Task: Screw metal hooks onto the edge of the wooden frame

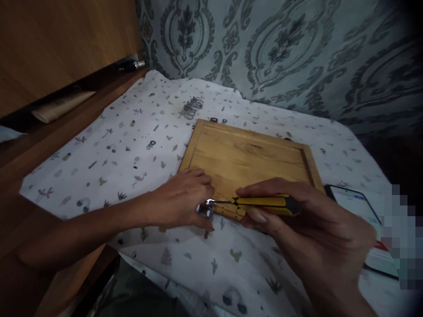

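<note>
My right hand (317, 220) is closed round a yellow and black screwdriver (264, 203). Its shaft points left, and the tip meets a small shiny metal fitting (209, 210) at the near left corner of a framed wooden panel (254, 156). My left hand (190, 198) rests over that corner, its fingers on the wood and its thumb below, pinching the fitting. Part of the fitting is hidden by these fingers. Small dark holes dot the panel's near edge, and dark little pieces show along its far edge.
Beyond the panel, a cluster of grey metal pieces (191, 108) lies on the printed white cloth (115, 167). A phone (355, 202) with its screen lit is at the right. Wooden furniture (66, 48) stands at the left, and a patterned wall (228, 48) rises behind.
</note>
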The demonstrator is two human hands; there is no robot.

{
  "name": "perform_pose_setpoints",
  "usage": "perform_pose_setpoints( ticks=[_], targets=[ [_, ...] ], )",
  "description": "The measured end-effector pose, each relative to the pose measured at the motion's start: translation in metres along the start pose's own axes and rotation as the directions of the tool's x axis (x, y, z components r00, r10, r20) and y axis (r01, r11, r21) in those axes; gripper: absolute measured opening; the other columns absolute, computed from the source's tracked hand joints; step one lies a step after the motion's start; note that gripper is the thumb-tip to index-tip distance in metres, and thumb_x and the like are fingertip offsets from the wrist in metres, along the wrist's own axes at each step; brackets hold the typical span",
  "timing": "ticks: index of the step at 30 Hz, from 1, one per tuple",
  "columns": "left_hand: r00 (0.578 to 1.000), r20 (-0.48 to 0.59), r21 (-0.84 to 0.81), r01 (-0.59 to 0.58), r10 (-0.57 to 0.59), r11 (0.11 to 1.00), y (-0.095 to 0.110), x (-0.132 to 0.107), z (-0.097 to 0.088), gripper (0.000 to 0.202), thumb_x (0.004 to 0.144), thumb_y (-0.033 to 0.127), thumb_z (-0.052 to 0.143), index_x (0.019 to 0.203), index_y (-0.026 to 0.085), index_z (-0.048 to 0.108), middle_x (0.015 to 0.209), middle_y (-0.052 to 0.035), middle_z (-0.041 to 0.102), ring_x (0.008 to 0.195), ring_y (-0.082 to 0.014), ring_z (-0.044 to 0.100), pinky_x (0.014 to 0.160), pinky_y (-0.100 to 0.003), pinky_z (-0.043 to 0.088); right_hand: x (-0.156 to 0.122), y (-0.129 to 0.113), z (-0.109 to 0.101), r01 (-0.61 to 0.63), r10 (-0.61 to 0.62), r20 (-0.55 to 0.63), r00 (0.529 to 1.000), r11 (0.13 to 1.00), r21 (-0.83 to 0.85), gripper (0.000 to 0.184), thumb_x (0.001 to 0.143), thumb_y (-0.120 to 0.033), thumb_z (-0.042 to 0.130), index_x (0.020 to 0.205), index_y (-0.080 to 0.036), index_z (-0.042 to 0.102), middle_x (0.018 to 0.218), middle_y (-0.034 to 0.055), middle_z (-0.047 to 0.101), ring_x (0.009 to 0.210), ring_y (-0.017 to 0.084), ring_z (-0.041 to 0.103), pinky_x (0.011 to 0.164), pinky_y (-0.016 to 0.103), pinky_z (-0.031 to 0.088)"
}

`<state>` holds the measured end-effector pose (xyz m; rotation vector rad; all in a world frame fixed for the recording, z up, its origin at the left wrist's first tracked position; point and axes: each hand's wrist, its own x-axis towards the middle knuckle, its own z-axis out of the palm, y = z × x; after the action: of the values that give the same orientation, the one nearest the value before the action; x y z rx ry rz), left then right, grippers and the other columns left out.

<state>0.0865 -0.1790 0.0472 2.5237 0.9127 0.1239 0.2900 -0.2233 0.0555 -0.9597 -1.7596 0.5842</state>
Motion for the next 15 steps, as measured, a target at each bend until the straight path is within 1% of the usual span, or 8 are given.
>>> perform_pose_setpoints(
  ticks=[5, 10, 15],
  targets=[
    [1.000, -0.013, -0.004, -0.005, 0.005, 1.000, -0.0010, -0.0001, 0.0002, 0.041, 0.072, 0.049, 0.081, 0.080, 0.013, 0.063, 0.088, -0.0041, 0.058, 0.091, -0.0208, 0.051, 0.076, -0.030, 0.036, 0.0020, -0.0006, 0.0030, 0.038, -0.038, -0.013, 0.999, 0.999, -0.013, 0.015, 0.082, -0.022, 0.077, 0.096, -0.026, 0.071, 0.081, -0.0001, 0.073, 0.060, 0.016, 0.068, 0.052, 0.027, 0.060],
    [1.000, -0.015, -0.015, -0.006, 0.006, 1.000, -0.0001, -0.0003, 0.0001, 0.042, 0.071, 0.050, 0.081, 0.080, 0.013, 0.063, 0.088, -0.0038, 0.058, 0.090, -0.0203, 0.051, 0.076, -0.030, 0.037, 0.0029, -0.0019, 0.0038, 0.050, -0.051, -0.015, 0.999, 0.997, -0.050, 0.018, 0.082, -0.020, 0.077, 0.097, -0.028, 0.071, 0.083, 0.0001, 0.074, 0.070, 0.019, 0.070, 0.056, 0.030, 0.060],
    [1.000, -0.012, -0.017, 0.000, 0.000, 1.000, -0.0008, 0.0000, 0.0003, 0.042, 0.071, 0.049, 0.082, 0.078, 0.013, 0.061, 0.087, -0.0035, 0.057, 0.090, -0.0205, 0.051, 0.076, -0.031, 0.036, 0.0002, -0.0046, 0.0020, 0.043, -0.043, 0.000, 0.999, 0.996, -0.082, 0.022, 0.082, -0.019, 0.076, 0.100, -0.031, 0.071, 0.085, 0.0002, 0.074, 0.071, 0.022, 0.070, 0.058, 0.036, 0.060]
  ],
)
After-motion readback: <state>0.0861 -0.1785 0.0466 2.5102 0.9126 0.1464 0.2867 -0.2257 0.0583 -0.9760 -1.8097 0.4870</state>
